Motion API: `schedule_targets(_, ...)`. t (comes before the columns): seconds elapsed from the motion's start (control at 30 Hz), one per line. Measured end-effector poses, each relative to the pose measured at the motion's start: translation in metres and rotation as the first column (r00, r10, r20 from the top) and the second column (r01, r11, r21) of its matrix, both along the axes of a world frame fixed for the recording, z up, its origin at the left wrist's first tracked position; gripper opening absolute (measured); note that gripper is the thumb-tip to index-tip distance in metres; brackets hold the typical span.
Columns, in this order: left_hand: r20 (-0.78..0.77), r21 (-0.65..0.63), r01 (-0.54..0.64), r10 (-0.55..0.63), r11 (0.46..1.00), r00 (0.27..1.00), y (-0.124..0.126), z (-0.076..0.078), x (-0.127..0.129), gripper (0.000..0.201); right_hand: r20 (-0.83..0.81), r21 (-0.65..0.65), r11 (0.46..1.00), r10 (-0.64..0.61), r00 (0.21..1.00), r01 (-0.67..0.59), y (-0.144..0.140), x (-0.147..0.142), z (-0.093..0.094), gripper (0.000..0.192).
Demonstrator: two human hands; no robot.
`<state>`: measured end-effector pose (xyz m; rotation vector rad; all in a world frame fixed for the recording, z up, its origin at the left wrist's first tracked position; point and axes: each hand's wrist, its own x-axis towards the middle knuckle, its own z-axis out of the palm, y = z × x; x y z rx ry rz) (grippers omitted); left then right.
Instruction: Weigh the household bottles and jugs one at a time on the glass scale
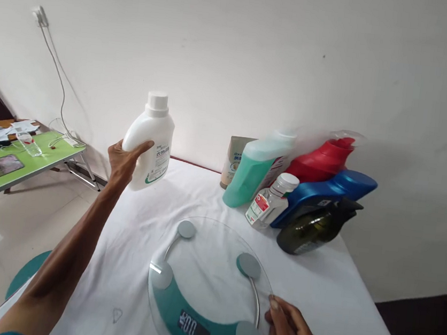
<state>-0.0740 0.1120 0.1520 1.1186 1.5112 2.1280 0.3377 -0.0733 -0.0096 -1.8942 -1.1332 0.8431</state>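
Observation:
My left hand (pixel 129 159) is wrapped round a white laundry detergent bottle (pixel 157 128) with a white screw cap, held upright over the back left of the table. Whether its base touches the cloth I cannot tell. Below it to the right lies a round glass bathroom scale (pixel 211 279) with a teal band, grey pads and a lit display (pixel 193 330) that seems to read 0.0. At the scale's right rim, my right hand (pixel 295 334) is closed with thumb and fingers on the glass edge; its lower fingers are partly hidden.
Along the back right stand a kraft pouch (pixel 232 160), a green liquid bottle (pixel 249 170), a small clear bottle (pixel 270 202), a red bottle (pixel 321 160), a blue bottle (pixel 325 192) and a dark bottle (pixel 309 231). A green folding table (pixel 53 151) is far left.

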Motion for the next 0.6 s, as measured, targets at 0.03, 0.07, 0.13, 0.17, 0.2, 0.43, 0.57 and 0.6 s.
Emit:
schedule_targets(0.03,-0.012,-0.006,0.009,-0.009,1.000,1.000,-0.016,0.008,-0.001,0.040,0.002,0.028,1.000,-0.001,1.000,0.001,0.000,-0.002,0.001,0.061)
schedule_targets(0.07,-0.015,-0.013,0.024,-0.024,1.000,1.000,-0.032,0.016,-0.001,0.038,0.015,0.055,0.998,-0.010,1.000,0.009,0.000,-0.005,0.003,0.060)
schedule_targets(0.13,-0.004,-0.026,0.076,-0.076,0.997,0.997,-0.061,0.029,0.005,0.041,0.028,0.087,0.996,-0.013,1.000,0.010,0.000,-0.012,0.007,0.057)
schedule_targets(0.17,0.008,-0.034,0.111,-0.110,0.993,0.994,-0.074,0.033,0.010,0.044,0.026,0.100,0.995,-0.005,1.000,0.002,0.000,-0.015,0.009,0.055)
schedule_targets(0.2,0.021,-0.041,0.151,-0.150,0.988,0.988,-0.086,0.035,0.017,0.047,0.021,0.114,0.993,0.002,1.000,-0.004,-0.001,-0.018,0.010,0.052)
schedule_targets(0.43,0.135,-0.090,0.439,-0.426,0.894,0.895,-0.138,0.018,0.084,0.053,-0.021,0.237,0.971,0.047,0.999,-0.040,-0.005,-0.024,0.012,0.044)
schedule_targets(0.57,0.163,-0.118,0.518,-0.498,0.847,0.851,-0.151,0.005,0.117,0.047,-0.052,0.268,0.961,0.080,0.995,-0.063,-0.007,-0.024,0.011,0.043)
schedule_targets(0.6,0.163,-0.121,0.535,-0.514,0.836,0.842,-0.153,0.002,0.124,0.045,-0.059,0.274,0.959,0.084,0.995,-0.065,-0.007,-0.024,0.011,0.043)
